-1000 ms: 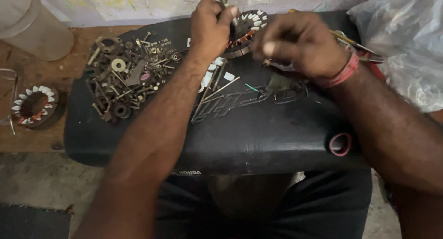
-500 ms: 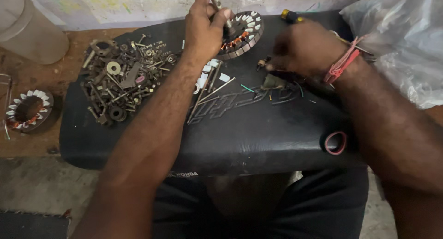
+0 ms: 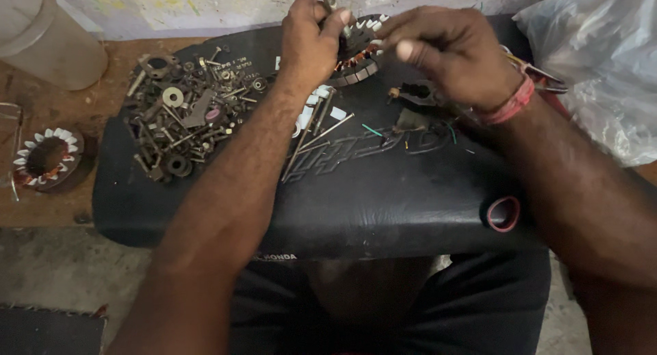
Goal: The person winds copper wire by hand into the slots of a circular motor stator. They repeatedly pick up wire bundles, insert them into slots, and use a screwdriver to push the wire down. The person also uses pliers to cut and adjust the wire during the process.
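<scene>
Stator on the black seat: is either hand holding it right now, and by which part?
The left hand holds the stator at its left rim. The right hand hovers above it; any grip cannot be told.

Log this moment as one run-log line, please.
left hand: grips stator | right hand: raised beside stator, fingers pinched | black seat: screw pile, red ring

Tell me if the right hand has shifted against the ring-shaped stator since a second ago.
Yes. The right hand was off to the stator's right and lower on the black seat; now it has come up and leftward, its fingers close beside the stator.
</scene>
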